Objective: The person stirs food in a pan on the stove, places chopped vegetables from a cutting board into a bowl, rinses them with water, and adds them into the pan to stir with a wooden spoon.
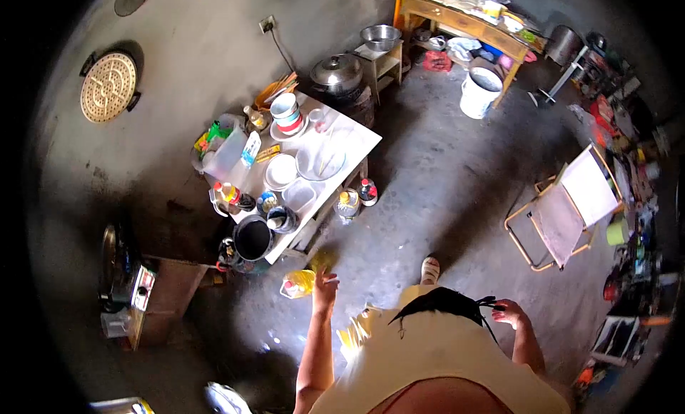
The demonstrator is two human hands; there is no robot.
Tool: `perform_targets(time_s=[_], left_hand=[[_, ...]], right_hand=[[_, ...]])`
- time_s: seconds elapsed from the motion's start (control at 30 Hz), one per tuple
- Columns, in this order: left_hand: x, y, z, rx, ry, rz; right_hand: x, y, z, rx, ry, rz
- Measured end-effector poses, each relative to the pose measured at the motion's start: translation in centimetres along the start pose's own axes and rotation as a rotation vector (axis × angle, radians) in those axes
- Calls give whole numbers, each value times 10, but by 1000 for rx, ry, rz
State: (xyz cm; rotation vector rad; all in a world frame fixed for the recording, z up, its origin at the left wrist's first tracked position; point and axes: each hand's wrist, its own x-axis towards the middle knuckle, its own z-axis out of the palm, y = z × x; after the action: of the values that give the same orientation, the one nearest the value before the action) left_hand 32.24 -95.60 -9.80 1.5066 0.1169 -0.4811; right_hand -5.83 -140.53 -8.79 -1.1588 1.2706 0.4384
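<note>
My left hand (325, 285) is raised at lower centre, its fingers apart and holding nothing visible. Just left of it, an oil bottle (298, 283) with yellow contents stands low by the table; the picture does not show whether they touch. My right hand (508, 312) hangs at my right side, fingers loosely spread, close to the thin ties of a black cloth (446, 301) at my waist. The white table (360, 139) beyond my left hand bears stacked bowls (285, 113), a clear bowl (321, 161), a white plate (281, 172) and a black pot (253, 238).
Two bottles, one clear (347, 205) and one dark (367, 192), stand on the floor beside the table. A folding chair (558, 225) is at the right. Farther back are a white bucket (479, 94) and a wooden desk (464, 20). Clutter lines the right wall.
</note>
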Motion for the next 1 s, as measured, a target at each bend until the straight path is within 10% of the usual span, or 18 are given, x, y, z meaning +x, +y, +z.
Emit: perform_targets(time_s=[0.2,0.27,0.33,0.43,0.9,1.0], left_hand=[[35,19,124,-188,139,-267],[49,22,157,-269,209,-314],[63,26,179,-415,213,-410],[77,35,193,-612,235,-448],[271,-13,149,-1031,401,-645],[322,-46,130,-1244,417,-703]], right_hand=[[48,-80,-90,-88,91,-137],[67,-111,-121,-635,-77,-764],[82,-143,-136,-162,128,-221],[103,-194,-145,-188,25,-358],[224,-441,-36,-604,-408,-449],[195,-524,81,-1021,-184,-918]])
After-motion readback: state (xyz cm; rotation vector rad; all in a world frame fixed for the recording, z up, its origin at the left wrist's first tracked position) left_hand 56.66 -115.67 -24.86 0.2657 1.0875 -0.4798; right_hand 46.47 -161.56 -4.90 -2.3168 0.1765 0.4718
